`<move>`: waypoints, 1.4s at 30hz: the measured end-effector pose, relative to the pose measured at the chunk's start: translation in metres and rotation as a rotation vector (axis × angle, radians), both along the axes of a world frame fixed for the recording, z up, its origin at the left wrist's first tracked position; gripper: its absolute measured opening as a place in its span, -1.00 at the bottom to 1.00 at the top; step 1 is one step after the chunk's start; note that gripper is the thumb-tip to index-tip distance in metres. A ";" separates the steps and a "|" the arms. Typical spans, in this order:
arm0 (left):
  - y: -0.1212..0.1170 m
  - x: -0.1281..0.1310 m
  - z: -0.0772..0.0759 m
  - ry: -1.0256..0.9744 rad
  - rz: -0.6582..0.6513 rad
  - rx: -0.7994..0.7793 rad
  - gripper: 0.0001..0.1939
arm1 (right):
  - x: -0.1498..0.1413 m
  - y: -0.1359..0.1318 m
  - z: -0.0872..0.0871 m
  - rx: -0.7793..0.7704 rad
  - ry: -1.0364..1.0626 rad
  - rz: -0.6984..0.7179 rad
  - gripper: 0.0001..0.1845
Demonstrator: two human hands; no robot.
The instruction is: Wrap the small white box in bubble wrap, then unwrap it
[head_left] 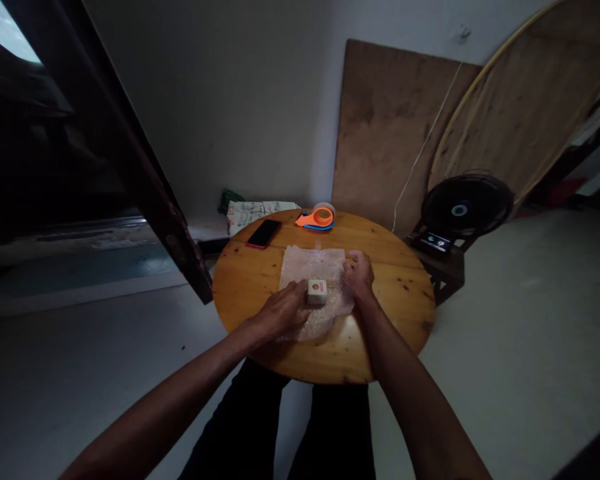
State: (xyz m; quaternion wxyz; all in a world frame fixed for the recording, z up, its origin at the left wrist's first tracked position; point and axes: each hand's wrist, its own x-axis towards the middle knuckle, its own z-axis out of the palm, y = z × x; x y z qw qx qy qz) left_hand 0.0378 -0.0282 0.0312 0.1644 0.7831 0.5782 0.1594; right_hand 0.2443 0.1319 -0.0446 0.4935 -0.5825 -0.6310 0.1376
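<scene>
A sheet of clear bubble wrap (300,263) lies spread on the round wooden table. On top of it, near the middle, sits a small white box (317,291) with red print on its upper face. My left hand (286,308) grips the box from its left side, its fingers bent against that face; the fingertips are partly hidden. At the right edge of the sheet, my right hand (360,273) is closed with curled fingers on the bubble wrap. A short strip of clear tape (319,245) shows at the sheet's far edge.
Toward the back of the round table (400,293) stands an orange and blue tape dispenser (317,217), with a dark phone (264,233) to its left. A black fan (460,210) is on a stool at the right. Boards (380,120) lean on the wall.
</scene>
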 end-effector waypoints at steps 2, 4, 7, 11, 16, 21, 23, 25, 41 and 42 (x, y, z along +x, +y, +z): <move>0.002 -0.001 -0.003 0.062 0.017 -0.038 -0.56 | -0.002 -0.003 0.001 -0.007 -0.053 0.011 -0.60; 0.003 -0.002 -0.005 0.108 0.028 -0.043 -0.56 | -0.004 -0.006 0.002 -0.024 -0.118 0.022 -0.61; 0.005 -0.003 -0.010 0.168 0.034 0.002 -0.51 | -0.005 -0.009 0.005 -0.018 -0.198 0.011 -0.63; 0.009 -0.004 -0.017 0.223 0.019 0.075 -0.44 | -0.007 -0.015 0.013 0.014 -0.267 0.008 -0.69; 0.016 -0.007 -0.019 0.260 0.017 0.125 -0.48 | -0.010 -0.023 0.018 0.051 -0.471 0.067 -0.68; 0.023 -0.011 -0.018 0.273 0.009 0.118 -0.56 | -0.010 -0.027 0.019 -0.002 -0.538 0.032 -0.61; 0.025 -0.013 -0.018 0.269 0.001 0.106 -0.61 | -0.009 -0.028 0.020 -0.048 -0.550 -0.022 -0.57; 0.025 -0.014 -0.018 0.256 -0.005 0.093 -0.60 | -0.009 -0.029 0.023 -0.103 -0.551 -0.084 -0.52; 0.035 -0.011 -0.010 0.048 0.013 -0.010 -0.73 | -0.009 -0.027 0.029 -0.306 -0.564 -0.121 -0.52; 0.035 -0.011 -0.012 0.043 0.005 -0.004 -0.73 | -0.009 -0.027 0.029 -0.309 -0.562 -0.121 -0.52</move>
